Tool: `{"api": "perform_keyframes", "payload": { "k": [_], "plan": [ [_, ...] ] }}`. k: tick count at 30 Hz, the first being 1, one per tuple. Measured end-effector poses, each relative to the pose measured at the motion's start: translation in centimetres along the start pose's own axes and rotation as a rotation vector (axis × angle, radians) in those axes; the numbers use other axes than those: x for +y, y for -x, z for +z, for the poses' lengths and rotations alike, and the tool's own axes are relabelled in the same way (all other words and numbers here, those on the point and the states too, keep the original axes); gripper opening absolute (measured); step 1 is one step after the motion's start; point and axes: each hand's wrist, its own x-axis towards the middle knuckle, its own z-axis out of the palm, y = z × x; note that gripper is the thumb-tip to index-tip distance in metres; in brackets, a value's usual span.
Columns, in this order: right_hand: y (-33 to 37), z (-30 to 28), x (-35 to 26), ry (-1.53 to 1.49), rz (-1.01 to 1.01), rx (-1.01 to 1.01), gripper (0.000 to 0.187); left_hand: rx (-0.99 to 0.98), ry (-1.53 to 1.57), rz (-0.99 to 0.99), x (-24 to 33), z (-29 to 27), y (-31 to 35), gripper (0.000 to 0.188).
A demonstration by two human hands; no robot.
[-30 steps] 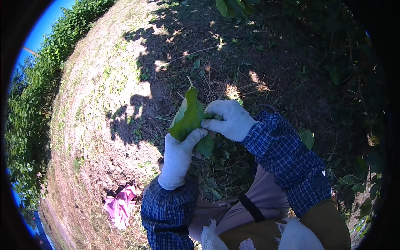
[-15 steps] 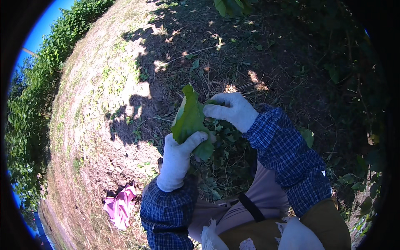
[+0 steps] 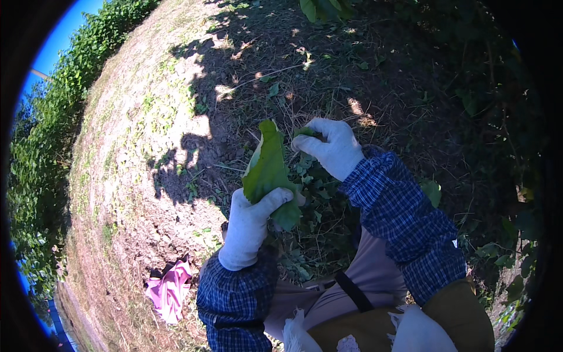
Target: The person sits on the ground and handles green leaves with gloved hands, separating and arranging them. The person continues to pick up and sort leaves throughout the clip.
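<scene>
A large green leaf [image 3: 267, 167] stands up from the grip of my left hand [image 3: 249, 220], which wears a white glove. The thumb presses on the lower part of the leaf, and the fingers behind are mostly hidden. To its right, my right hand [image 3: 333, 146], also in a white glove, pinches a small piece of green leaf [image 3: 307, 133] between thumb and fingers. A gap now parts that piece from the big leaf. Both forearms are in blue checked sleeves.
Below my hands lies a heap of green leaves and dry grass [image 3: 314, 211]. Pink cloth [image 3: 170, 290] lies on the sunlit ground at lower left. A leafy green hedge [image 3: 53, 141] runs along the left; dark foliage [image 3: 492, 117] hangs at the right.
My right hand has moved slightly right and up, away from the big leaf, with the small leaf piece in its fingers. My left hand has hardly moved.
</scene>
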Motion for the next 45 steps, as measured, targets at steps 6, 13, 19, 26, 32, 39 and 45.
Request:
{"api": "perform_keyframes", "payload": {
  "k": [6,13,19,26,32,39,45],
  "plan": [
    [-0.1,0.2,-0.3,-0.254,0.111,-0.161,0.020,-0.009,-0.005,0.009,-0.3,-0.2,-0.1,0.018],
    [-0.1,0.4,0.2,-0.114,0.022,-0.188,0.017,-0.035,-0.025,-0.035,-0.2,-0.1,0.0,0.018],
    [0.0,-0.3,-0.5,0.062,-0.035,-0.009,0.021,-0.011,0.070,-0.039,0.2,0.0,0.3,0.017],
    [0.3,-0.3,-0.5,-0.089,-0.318,0.042,0.033,-0.083,0.040,-0.088,-0.3,-0.4,0.1,0.015],
    [0.5,0.0,-0.4,0.178,-0.643,0.060,0.034,-0.166,-0.033,-0.169,-0.6,-0.8,-0.2,0.016],
    [0.6,0.4,-0.5,0.108,-0.149,-0.053,0.017,0.012,-0.267,-0.016,-1.3,-1.4,-1.1,0.032],
    [0.7,0.4,-0.2,0.031,-0.059,-0.107,0.016,0.164,-0.297,0.139,-1.4,-0.9,-1.5,0.031]
  ]
}}
